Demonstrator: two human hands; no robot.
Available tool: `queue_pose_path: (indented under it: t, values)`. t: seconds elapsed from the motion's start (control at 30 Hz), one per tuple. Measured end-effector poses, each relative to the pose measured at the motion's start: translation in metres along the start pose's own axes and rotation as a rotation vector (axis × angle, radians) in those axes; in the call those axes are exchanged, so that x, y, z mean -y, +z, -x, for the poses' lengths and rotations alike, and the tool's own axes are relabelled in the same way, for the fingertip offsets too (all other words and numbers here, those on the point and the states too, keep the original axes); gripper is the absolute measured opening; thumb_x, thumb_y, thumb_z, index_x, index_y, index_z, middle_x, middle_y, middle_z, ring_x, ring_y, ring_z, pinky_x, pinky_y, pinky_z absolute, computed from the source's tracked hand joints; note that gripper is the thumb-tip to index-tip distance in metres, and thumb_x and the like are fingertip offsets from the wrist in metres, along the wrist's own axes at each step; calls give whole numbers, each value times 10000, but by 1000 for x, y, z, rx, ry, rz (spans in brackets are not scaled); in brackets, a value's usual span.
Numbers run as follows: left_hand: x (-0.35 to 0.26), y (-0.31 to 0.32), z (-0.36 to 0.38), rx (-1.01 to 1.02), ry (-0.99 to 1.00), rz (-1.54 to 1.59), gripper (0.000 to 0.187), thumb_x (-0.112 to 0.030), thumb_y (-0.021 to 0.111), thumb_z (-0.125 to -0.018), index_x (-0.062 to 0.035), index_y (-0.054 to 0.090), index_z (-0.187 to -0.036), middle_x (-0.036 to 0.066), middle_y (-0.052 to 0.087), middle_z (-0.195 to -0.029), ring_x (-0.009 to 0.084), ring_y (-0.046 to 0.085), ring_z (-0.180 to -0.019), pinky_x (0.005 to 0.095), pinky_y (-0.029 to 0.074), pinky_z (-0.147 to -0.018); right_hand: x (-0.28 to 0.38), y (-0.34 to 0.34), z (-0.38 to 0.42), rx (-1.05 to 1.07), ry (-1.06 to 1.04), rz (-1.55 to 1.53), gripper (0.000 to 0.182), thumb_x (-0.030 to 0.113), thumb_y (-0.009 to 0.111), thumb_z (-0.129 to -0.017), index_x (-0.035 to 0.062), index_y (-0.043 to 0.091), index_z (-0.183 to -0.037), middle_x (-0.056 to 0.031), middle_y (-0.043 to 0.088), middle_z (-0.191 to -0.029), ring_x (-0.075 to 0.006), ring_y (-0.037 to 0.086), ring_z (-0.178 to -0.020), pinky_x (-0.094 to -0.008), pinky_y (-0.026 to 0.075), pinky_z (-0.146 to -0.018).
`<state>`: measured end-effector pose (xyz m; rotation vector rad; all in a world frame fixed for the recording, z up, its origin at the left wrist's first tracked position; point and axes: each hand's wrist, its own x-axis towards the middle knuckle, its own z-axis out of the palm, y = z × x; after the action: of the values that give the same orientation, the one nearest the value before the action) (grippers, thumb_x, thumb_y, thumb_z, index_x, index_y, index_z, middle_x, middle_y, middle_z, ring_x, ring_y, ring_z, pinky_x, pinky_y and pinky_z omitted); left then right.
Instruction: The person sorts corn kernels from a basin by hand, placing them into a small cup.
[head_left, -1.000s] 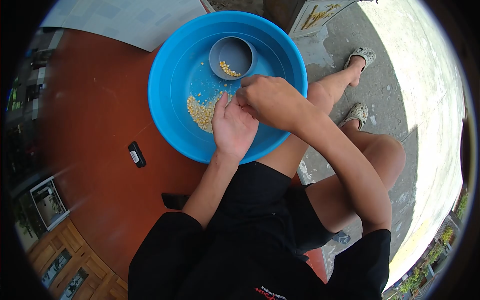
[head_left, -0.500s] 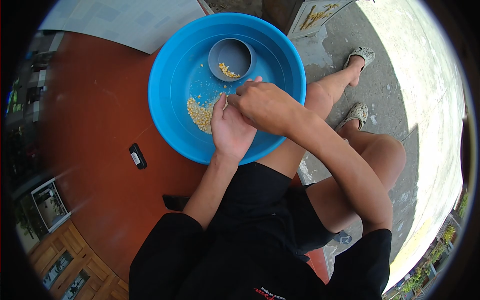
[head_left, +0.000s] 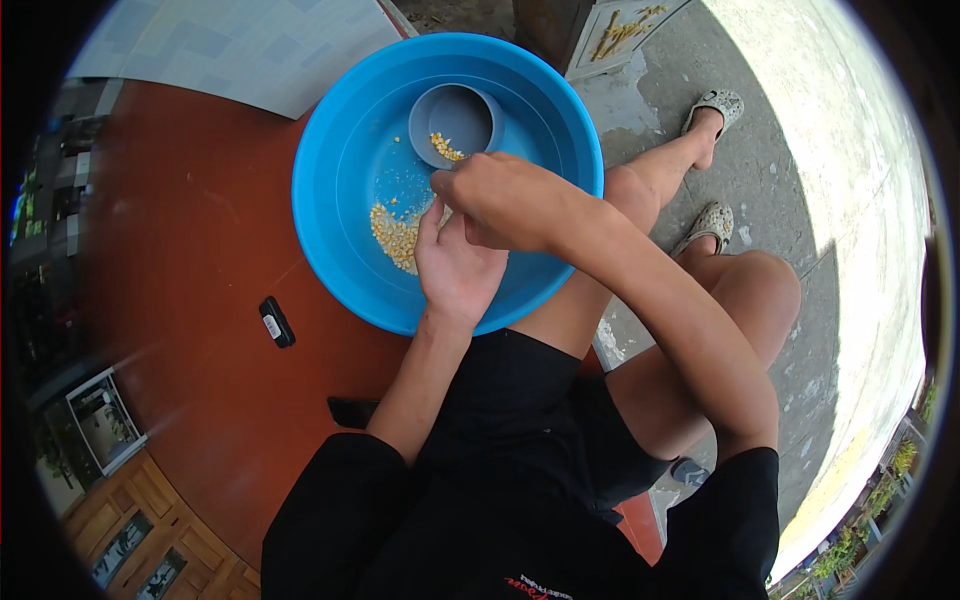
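My left hand (head_left: 460, 272) is palm up over the blue basin (head_left: 312, 205), its thumb apart and its other fingers mostly hidden behind my right hand. The visible palm is bare. Just above it, my right hand (head_left: 495, 200) is closed, with fingertips pressed together near the left thumb; anything between them is hidden. Yellow and pale corn kernels (head_left: 393, 238) lie on the basin's floor, left of my hands. A grey bowl (head_left: 478, 108) rests inside the basin near the far side, with some kernels in it.
The basin stands over a red floor (head_left: 220, 230) beside my legs. A small black object with a white label (head_left: 277, 322) lies at left, and a dark phone-like object (head_left: 350, 411) near my left forearm. A pale panel (head_left: 240, 50) is behind the basin.
My right hand has shifted slightly left and its fingertips now sit near the grey bowl's lower edge. The left fingertips that showed beyond it are now hidden. The view has shifted a little.
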<state>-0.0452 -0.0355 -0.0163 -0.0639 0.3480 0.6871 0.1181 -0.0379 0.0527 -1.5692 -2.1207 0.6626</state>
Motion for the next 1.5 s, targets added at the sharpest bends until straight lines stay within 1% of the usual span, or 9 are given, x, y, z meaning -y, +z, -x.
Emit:
queue_pose_path:
  t: [0.07,0.33,0.43,0.63,0.87,1.07,1.23,1.33,1.5]
  values:
    - [8,18,0,-157,82,-60,619,-380,460,-1148,-11,390,-1640,161,459,-1651,294,402,-1569,490,286,-1338,-1,-17,-8,-41,27,-66,164,21,737,-800,-14,672,-946,-195,737,-878,-398,743,-877,-484,582,-786]
    - [7,14,-3,-15,20,-54,749,-399,497,-1124,100,295,-1644,240,400,-1658,348,333,-1608,494,230,-1381,-34,-25,-28,-479,29,-144,104,72,756,-868,6,776,-945,-202,762,-892,-411,753,-865,-477,611,-789]
    - [7,14,-3,-14,20,-51,736,-384,510,-1122,94,303,-1640,226,411,-1647,339,348,-1593,494,223,-1384,-37,-27,-25,-363,98,-50,114,131,812,-898,21,799,-922,-147,776,-938,-341,757,-870,-427,611,-793]
    - [5,11,-1,-1,54,14,711,-372,509,-1120,78,330,-1641,173,488,-1607,263,458,-1506,442,314,-1323,-10,-40,8,85,240,84,125,162,810,-884,40,806,-910,-143,791,-876,-351,783,-895,-457,615,-798]
    - [7,15,-2,-46,47,-72,696,-396,486,-1117,63,385,-1631,119,568,-1475,227,528,-1413,390,417,-1211,-8,-19,18,94,267,101,107,126,772,-840,23,780,-867,-165,790,-870,-363,780,-889,-460,619,-792]
    - [8,14,-3,-84,44,-62,720,-360,495,-1123,74,296,-1662,217,476,-1618,311,415,-1563,447,290,-1344,-16,-30,2,-84,246,-122,137,122,755,-857,-13,765,-876,-189,783,-862,-363,777,-858,-442,613,-787]
    - [9,21,1,-58,-79,-341,730,-343,474,-1126,48,243,-1698,245,349,-1733,396,364,-1607,492,286,-1347,-27,-41,-23,-329,331,-140,194,200,784,-864,15,797,-917,-224,788,-928,-394,779,-889,-465,626,-824]
    - [13,24,4,-91,-146,-647,707,-333,460,-1129,21,260,-1707,236,330,-1756,412,404,-1586,507,327,-1321,-43,-44,-17,-349,318,255,222,224,776,-885,18,811,-959,-226,802,-1004,-382,789,-928,-471,636,-849]
    - [-4,21,26,-136,-70,-1140,650,-329,469,-1128,6,372,-1676,213,420,-1721,424,473,-1543,522,377,-1279,-54,-56,11,-56,394,272,218,197,748,-901,16,814,-1005,-202,804,-1024,-392,792,-976,-487,640,-879]
